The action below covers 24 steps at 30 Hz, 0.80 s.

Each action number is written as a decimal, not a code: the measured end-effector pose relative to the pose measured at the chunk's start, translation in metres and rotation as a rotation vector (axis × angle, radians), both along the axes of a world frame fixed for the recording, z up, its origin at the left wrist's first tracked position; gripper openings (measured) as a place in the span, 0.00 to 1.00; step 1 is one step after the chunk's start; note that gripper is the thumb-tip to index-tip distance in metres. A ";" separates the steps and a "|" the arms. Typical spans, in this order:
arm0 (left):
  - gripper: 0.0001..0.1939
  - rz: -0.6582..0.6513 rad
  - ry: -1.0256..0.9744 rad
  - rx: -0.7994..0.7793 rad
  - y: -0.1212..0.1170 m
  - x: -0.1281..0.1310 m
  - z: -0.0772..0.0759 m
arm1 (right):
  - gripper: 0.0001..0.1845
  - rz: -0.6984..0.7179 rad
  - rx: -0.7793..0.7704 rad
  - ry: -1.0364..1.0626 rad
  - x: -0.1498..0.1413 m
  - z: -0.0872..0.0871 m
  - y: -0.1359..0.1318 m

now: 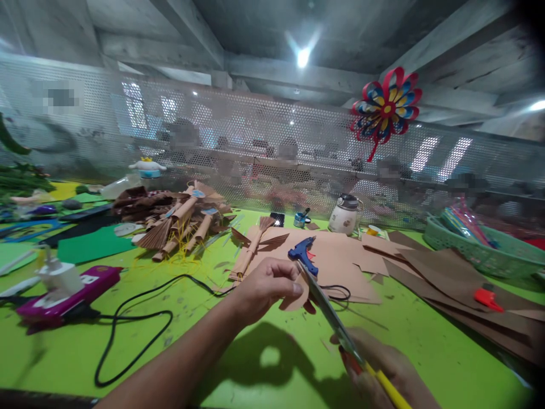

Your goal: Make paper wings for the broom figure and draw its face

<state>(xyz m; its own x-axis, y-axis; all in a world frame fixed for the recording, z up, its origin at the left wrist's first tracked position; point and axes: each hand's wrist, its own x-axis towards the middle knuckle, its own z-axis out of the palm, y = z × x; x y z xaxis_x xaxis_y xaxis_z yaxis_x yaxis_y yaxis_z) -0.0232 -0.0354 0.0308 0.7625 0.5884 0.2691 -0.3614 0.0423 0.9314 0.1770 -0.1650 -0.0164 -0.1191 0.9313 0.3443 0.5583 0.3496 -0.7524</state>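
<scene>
My left hand (272, 281) is closed on a small piece of brown paper (298, 292), pinched between thumb and fingers over the middle of the table. My right hand (392, 369), at the lower right, grips a pair of scissors (334, 321) with yellow on the handle. The long blades point up and left, beside the paper's right edge; whether they touch it I cannot tell. Just beyond lies a blue hot glue gun (303, 255) on large sheets of brown paper (340, 267). A brown paper figure (255, 247) with pleated parts lies left of it.
Finished-looking paper figures (187, 221) are piled at the back left. A purple power strip (70, 295) with a white plug and black cord (140, 312) lies left. More brown sheets (451, 284), a red-orange object (489, 298) and a green basket (481, 244) are right. A jar (344, 216) stands behind.
</scene>
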 end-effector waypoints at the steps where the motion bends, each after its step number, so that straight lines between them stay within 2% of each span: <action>1: 0.06 -0.006 0.008 -0.003 0.001 0.000 0.000 | 0.27 0.018 -0.001 -0.004 0.001 0.000 0.000; 12: 0.07 -0.081 0.040 -0.059 -0.001 0.003 -0.001 | 0.26 0.158 -0.034 0.030 0.008 0.006 -0.003; 20: 0.08 -0.171 0.058 -0.044 0.003 0.003 -0.007 | 0.23 0.141 -0.029 -0.132 0.024 0.014 -0.008; 24: 0.08 -0.189 0.065 -0.024 0.003 0.004 -0.008 | 0.22 0.134 -0.018 -0.145 0.026 0.014 -0.011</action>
